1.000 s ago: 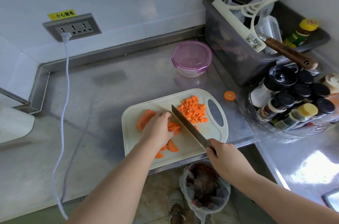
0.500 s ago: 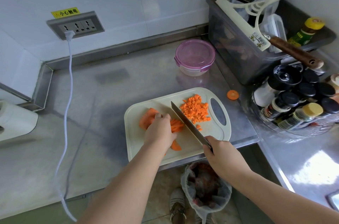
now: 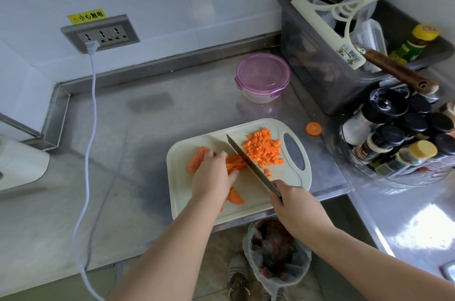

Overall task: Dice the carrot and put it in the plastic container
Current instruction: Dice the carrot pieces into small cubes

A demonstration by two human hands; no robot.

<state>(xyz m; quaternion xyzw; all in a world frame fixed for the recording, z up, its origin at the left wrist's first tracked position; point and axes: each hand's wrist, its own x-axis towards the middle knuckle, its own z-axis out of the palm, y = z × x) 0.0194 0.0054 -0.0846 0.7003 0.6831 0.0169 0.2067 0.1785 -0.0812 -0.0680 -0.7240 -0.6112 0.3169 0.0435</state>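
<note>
Your left grip (image 3: pixel 213 175) curls over the orange carrot strips (image 3: pixel 236 165) on the cream plastic cutting board (image 3: pixel 293 177), bunching them for the steel knife (image 3: pixel 248 161) your right grip (image 3: pixel 295 204) clasps; the pink-lidded plastic container (image 3: pixel 263 76) stands closed beyond

The board (image 3: pixel 194 204) lies on the counter (image 3: pixel 123 165) at its front edge. On the board, the dice (image 3: pixel 263 149) sit at the right, the strips (image 3: pixel 235 164) in the middle and an uncut piece (image 3: pixel 194 161) at the left. The knife (image 3: pixel 248 165) slants between dice and strips. The left hand (image 3: pixel 213 175) holds the strips; the right hand (image 3: pixel 295 204) grips the knife at the board's front. Behind the board, well apart, stands the container (image 3: pixel 262 76) (lid on). A slice (image 3: pixel 313 128) lies on the counter just right of the board. The bin (image 3: pixel 320 84) stands right of the container, with jars (image 3: pixel 394 138) before it. A bag (image 3: pixel 275 254) hangs below the counter's edge.
</note>
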